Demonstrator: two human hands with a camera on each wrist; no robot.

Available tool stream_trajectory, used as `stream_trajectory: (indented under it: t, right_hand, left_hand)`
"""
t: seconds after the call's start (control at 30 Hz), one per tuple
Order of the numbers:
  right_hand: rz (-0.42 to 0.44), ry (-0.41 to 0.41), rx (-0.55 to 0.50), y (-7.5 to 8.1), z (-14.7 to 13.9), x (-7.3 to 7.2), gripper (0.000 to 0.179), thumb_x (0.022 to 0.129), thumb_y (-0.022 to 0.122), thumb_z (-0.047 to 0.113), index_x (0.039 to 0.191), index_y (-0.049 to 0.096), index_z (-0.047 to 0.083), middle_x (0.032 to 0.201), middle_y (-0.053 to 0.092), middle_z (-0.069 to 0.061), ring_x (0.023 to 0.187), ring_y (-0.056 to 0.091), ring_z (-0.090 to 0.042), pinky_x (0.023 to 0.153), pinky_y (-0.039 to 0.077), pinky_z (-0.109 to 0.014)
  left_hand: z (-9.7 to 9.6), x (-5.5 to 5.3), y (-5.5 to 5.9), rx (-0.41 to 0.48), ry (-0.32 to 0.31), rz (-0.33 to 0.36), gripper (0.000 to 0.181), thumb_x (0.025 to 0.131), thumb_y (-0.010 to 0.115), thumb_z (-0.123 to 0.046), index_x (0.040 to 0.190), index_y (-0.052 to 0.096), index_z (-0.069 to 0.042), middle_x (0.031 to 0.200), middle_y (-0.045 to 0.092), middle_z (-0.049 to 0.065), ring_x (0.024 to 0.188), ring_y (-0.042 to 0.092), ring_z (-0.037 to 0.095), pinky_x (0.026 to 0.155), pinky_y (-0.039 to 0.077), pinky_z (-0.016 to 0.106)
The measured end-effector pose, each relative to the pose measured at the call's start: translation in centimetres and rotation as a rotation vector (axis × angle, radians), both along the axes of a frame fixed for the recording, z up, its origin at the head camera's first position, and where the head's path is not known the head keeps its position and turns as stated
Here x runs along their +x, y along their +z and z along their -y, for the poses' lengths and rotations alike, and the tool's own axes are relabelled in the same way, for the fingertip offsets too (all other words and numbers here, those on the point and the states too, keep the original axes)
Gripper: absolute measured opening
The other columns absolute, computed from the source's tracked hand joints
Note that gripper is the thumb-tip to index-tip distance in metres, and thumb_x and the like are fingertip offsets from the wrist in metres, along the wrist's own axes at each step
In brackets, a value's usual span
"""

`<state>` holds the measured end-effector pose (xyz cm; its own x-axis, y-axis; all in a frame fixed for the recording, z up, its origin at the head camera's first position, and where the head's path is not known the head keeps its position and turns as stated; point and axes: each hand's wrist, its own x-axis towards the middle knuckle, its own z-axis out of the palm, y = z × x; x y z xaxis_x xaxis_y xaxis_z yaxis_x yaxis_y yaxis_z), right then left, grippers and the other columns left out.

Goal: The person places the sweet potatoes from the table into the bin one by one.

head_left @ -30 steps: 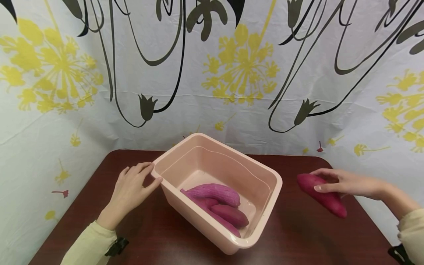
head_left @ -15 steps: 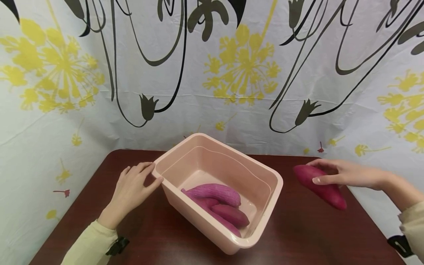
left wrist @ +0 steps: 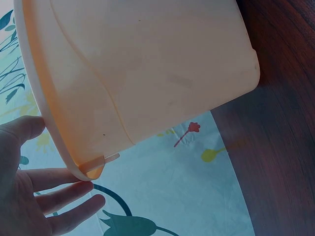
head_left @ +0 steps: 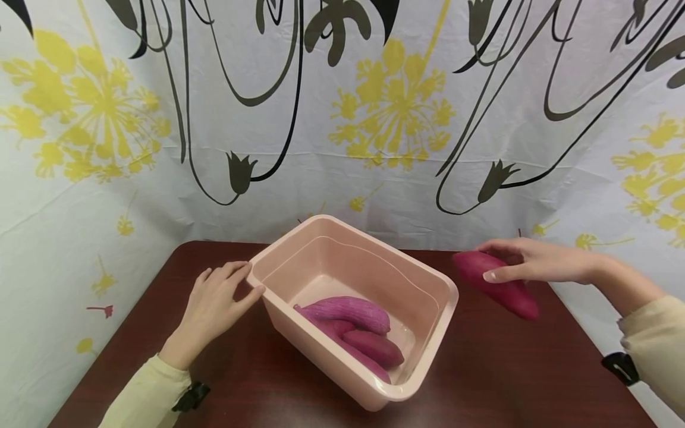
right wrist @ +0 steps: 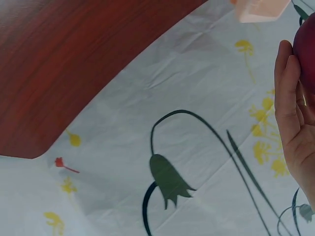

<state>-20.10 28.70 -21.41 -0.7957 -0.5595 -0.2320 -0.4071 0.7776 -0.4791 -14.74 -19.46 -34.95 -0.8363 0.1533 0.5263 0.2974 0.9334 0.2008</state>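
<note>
My right hand [head_left: 540,260] grips a reddish-purple sweet potato [head_left: 495,284] in the air, right of a pink plastic tub [head_left: 342,246]; the sweet potato [right wrist: 306,59] is cut off at the edge of the right wrist view. My left hand [head_left: 214,309] rests its fingertips and thumb on the tub's left corner. The left wrist view has that hand [left wrist: 47,187] touching the tub's rim [left wrist: 37,98], fingers nearly straight. Inside the tub lie a curved purple eggplant [head_left: 345,312], a darker sweet potato [head_left: 374,348] and a long purple piece [head_left: 364,359] partly hidden by the near wall.
Everything stands on a dark red-brown wooden table [head_left: 497,368]. A white cloth [head_left: 396,202] printed with yellow and dark plants hangs behind the table and down both sides. The tub sits at an angle around the table's middle.
My right hand has lifted the sweet potato and carried it leftward, closer to the tub's right rim. The left hand and the tub's contents have stayed put.
</note>
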Motion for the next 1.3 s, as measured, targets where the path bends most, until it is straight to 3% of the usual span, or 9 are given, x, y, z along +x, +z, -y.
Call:
stream_trajectory:
  t: [0.23,0.73,1.13,1.3]
  right_hand:
    - [0.03,-0.004,0.012,0.8,2.1,-0.6,0.052,0.082,0.059,0.037,0.126,0.043,0.014,0.115,0.049,-0.003,0.103,0.045,-0.023,0.079,0.039,-0.039]
    - [0.147,0.018,-0.046,1.7,5.3,-2.6,0.053,0.082,0.06,0.034,0.127,0.041,0.012,0.106,0.053,-0.006,0.096,0.051,-0.021,0.078,0.043,-0.033]
    - [0.173,0.039,-0.03,2.0,8.2,-4.3,0.058,0.081,0.061,0.039,0.128,0.04,0.012,0.116,0.047,-0.008,0.105,0.047,-0.023,0.08,0.043,-0.032]
    - [0.146,0.066,0.008,2.3,9.4,-4.8,0.062,0.079,0.061,0.043,0.129,0.039,0.012,0.12,0.044,-0.007,0.11,0.041,-0.023,0.082,0.042,-0.033]
  left_hand:
    - [0.0,0.0,-0.1,-0.004,-0.001,-0.006,0.054,0.077,0.063,-0.039,0.113,0.059,0.001,0.109,0.055,0.016,0.096,0.051,0.032,0.087,0.029,0.057]
    - [0.0,0.0,0.0,0.0,-0.004,-0.013,0.053,0.077,0.063,-0.039,0.113,0.059,0.001,0.108,0.055,0.016,0.097,0.051,0.032,0.087,0.029,0.058]
    - [0.0,0.0,0.0,0.003,-0.003,-0.007,0.053,0.077,0.063,-0.038,0.113,0.059,0.001,0.108,0.055,0.017,0.096,0.051,0.032,0.087,0.029,0.057]
    - [0.0,0.0,-0.1,0.004,-0.001,-0.003,0.054,0.077,0.063,-0.038,0.113,0.059,0.001,0.108,0.055,0.017,0.096,0.051,0.033,0.087,0.028,0.058]
